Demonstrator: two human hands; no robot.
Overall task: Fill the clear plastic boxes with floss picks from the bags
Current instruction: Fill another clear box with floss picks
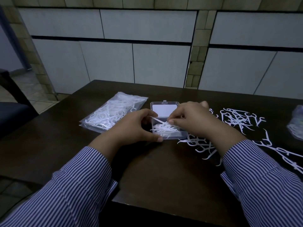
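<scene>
Clear plastic forms the small hinged box (167, 130) that stands open near the middle of the dark wooden bench (155, 169), its lid (164, 108) laid back flat on the far side with the catch pointing away. A loose heap of white floss picks (164, 129) is seen inside the box tray. The left hand (136, 126) is curled round the box's left end, with the thumb pressed at the near left corner and the fingers at the far left edge, where one pick slants up out of the tray. The right hand (195, 122) is held over the right part of the box, its fingers bent and its fingertips closed on picks at the top of the heap. Both forearms are covered by blue-and-white striped sleeves (78, 182).

Just left of the box, two sealed clear bags (113, 112) packed with white picks are stacked on the bench. To the right of the box, more picks (236, 118) are scattered loose over the bench, some near the right wrist and others strung out toward the right edge. A further clear bag (296, 123) is partly cut off at the right border; its contents cannot be made out. Behind the bench a wall of pale panels (147, 25) is seen.
</scene>
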